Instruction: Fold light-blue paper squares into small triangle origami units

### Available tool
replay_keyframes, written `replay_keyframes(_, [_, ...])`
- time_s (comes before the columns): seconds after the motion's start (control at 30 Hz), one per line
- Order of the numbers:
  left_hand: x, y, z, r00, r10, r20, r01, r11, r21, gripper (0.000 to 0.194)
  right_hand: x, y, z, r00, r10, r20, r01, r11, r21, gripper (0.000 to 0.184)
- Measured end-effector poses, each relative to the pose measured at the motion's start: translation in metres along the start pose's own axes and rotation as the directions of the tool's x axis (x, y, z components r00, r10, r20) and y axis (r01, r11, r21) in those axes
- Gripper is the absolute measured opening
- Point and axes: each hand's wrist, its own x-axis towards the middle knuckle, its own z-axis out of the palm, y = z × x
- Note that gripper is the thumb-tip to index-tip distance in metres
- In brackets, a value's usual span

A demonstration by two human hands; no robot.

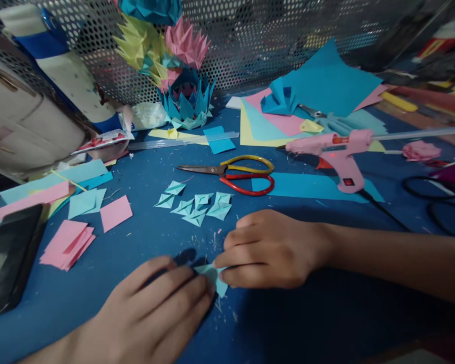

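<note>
On the blue table near me lies a small light-blue paper piece [221, 288], partly folded and mostly covered by fingers. My left hand [155, 303] is closed on its left side, the fingertips pressing it down. From the right, the bent fingers of my right hand [269, 253] pinch its other edge; the thumb is hidden. Just beyond my hands sit several small folded light-blue papers [195, 217]. Behind those, scissors [212, 170] with one yellow and one red handle lie with blades pointing left.
Pink paper squares [66, 245] and a phone [13, 258] lie at left. A pink glue gun [351, 167] rests at right on a blue paper strip [301, 186], its cord trailing toward me. Folded paper flowers [187, 98] stand at the back against perforated metal [235, 45].
</note>
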Motion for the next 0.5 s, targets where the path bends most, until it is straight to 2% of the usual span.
replay_keyframes(0.07, [-0.001,0.005,-0.002,0.999,0.053,0.002,-0.053,0.995,0.081,0.041,0.001,-0.002,-0.001,1.0,-0.008,0.009,0.008,1.0,-0.028,0.019])
replay_keyframes(0.23, [0.006,0.006,-0.003,0.999,-0.039,0.014,0.037,0.992,0.123,0.033,0.004,-0.006,-0.001,0.999,-0.032,-0.001,0.032,0.999,-0.032,0.026])
replay_keyframes(0.3, [0.007,0.005,-0.002,0.999,-0.037,-0.007,0.038,0.993,0.115,0.029,0.006,-0.008,-0.001,0.999,-0.034,-0.008,0.034,0.999,-0.028,0.027])
replay_keyframes(0.5, [0.0,0.002,0.002,0.997,-0.072,-0.039,0.076,0.989,0.125,0.022,0.009,-0.011,-0.001,0.999,0.034,0.038,-0.033,0.999,-0.018,0.03])
